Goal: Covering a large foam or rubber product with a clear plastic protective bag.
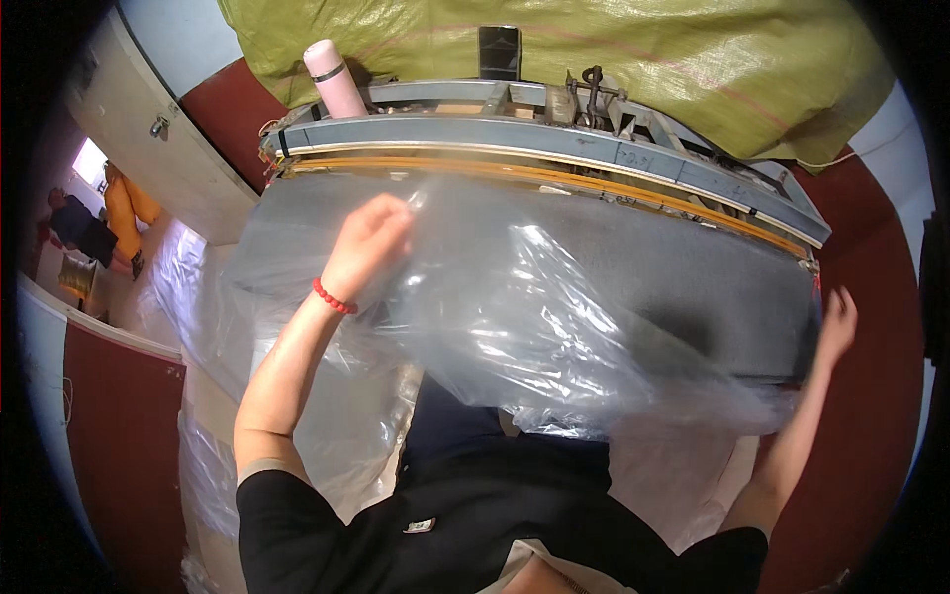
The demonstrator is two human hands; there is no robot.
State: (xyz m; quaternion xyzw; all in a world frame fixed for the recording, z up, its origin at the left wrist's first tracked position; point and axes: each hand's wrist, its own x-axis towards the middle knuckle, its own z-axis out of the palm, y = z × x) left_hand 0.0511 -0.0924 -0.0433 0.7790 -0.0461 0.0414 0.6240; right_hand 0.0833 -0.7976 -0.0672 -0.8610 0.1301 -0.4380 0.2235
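A large sheet of clear plastic film (554,317) spreads in shiny creases over a dark grey flat surface (693,267) in front of me. My left hand (371,243), with a red bead bracelet (333,297) at its wrist, is closed on a bunched part of the film and raised above the surface. At the far right, beside the surface's end, my right hand (839,322) hangs with its fingers stretched out and somewhat apart, holding nothing that I can see. The film's near edge drapes down towards my lap.
Behind the surface runs a grey metal frame (475,130) with orange bars (554,176). A pink bottle (334,81), a phone (499,51) and a metal clamp (593,94) stand along it. Green-yellow sheeting (693,69) covers the back. At far left, another person (79,226) is near a doorway.
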